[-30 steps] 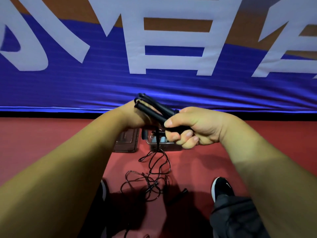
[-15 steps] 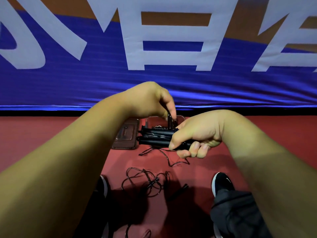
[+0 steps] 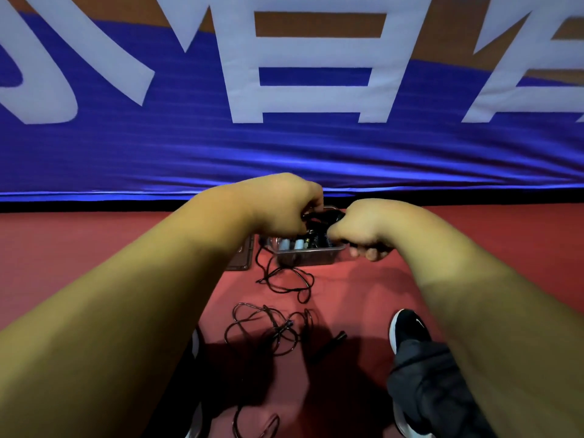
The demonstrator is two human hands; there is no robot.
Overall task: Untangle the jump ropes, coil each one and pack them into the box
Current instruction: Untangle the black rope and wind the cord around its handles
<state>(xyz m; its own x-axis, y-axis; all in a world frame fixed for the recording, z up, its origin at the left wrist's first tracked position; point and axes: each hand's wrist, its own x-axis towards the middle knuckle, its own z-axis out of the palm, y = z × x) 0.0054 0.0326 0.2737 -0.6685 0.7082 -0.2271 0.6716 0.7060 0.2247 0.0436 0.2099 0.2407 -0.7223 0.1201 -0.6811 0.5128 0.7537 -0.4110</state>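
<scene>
A tangled jump rope (image 3: 268, 330) lies on the red floor (image 3: 363, 289) at 6 o'clock from the hands. Farther on, the left hand (image 3: 281, 207) and right hand (image 3: 363, 229) each clench the black rope bundle (image 3: 325, 216) between them, just over the clear box (image 3: 303, 257). The floor is open at the box's 3 o'clock, and the banner (image 3: 284, 153) edge lies at 12.

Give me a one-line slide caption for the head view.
Left hand and right hand hold a black jump rope over the clear box; a second rope lies tangled on the red floor.
</scene>
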